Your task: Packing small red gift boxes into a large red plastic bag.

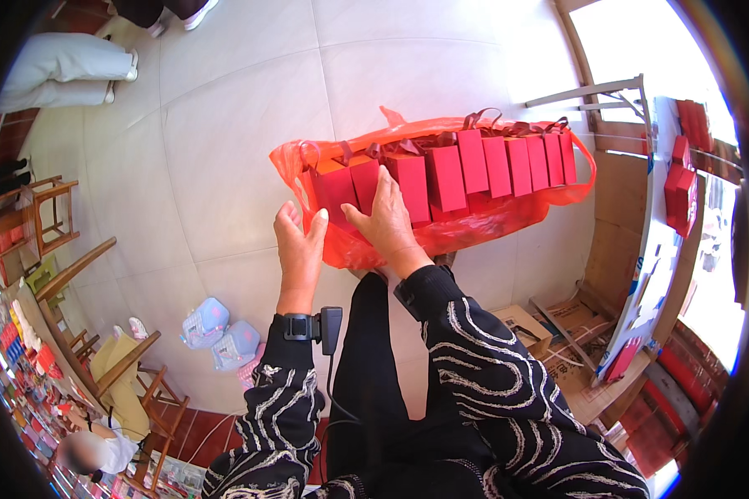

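On the tiled floor before me lies a large red plastic bag (487, 232), its mouth spread wide. Several red paper boxes (446, 178) stand in it in a row, with dark ribbon loops on top. My right hand (387, 218) is over the bag's near left part, its fingertips by the boxes and thumb spread apart; whether it touches one I cannot tell. Just left of the bag's edge is my left hand (301, 240), thumb apart from curled fingers, with nothing in it. A black device (331, 330) is strapped to my left wrist.
Blue quilted bags (230, 340) lie on the floor to my left. A person (115, 424) sits by a goods-covered table (44, 343) with wooden stools (50, 215). Another person's white trousers (68, 68) show top left. At right are a long table (646, 243) and cardboard boxes (568, 324).
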`<action>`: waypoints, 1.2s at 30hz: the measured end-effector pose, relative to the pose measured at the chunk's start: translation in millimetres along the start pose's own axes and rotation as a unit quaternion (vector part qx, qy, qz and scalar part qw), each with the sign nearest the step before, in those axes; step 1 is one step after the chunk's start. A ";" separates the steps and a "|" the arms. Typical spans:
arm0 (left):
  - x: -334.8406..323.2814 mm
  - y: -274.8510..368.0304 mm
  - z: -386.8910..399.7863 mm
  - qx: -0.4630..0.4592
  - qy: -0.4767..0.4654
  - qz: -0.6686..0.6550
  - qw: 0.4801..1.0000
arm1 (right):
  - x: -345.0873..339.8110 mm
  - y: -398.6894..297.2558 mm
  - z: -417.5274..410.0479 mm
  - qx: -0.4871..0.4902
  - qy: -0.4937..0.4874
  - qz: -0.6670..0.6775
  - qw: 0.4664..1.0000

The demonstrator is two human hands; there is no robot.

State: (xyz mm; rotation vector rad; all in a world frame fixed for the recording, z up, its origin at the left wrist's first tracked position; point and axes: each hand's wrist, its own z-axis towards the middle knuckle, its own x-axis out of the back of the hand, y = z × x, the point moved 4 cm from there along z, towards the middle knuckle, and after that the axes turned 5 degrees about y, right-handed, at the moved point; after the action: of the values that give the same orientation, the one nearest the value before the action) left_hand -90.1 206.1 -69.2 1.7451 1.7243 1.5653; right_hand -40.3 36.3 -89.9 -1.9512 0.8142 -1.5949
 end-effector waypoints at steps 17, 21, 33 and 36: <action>-33.8 59.3 60.4 -0.190 0.010 0.113 0.975 | -4.7 27.5 -3.0 -0.067 -0.051 -0.039 0.996; -45.8 18.6 86.8 0.066 -0.166 0.207 0.962 | -21.4 32.5 -8.5 -0.063 -0.057 0.010 0.996; -52.7 3.7 61.7 -0.062 -0.133 0.172 0.974 | -2.7 54.6 -2.7 -0.136 -0.028 0.084 0.987; -41.2 6.6 66.1 -0.086 -0.167 0.164 0.968 | -0.5 51.7 -5.6 -0.134 -0.018 0.082 0.987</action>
State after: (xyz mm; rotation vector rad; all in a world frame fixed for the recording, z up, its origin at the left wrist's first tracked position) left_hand -24.4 202.7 -111.3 2.1342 1.1548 1.3828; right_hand -53.2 0.4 -125.2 -2.0253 1.1950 -1.4090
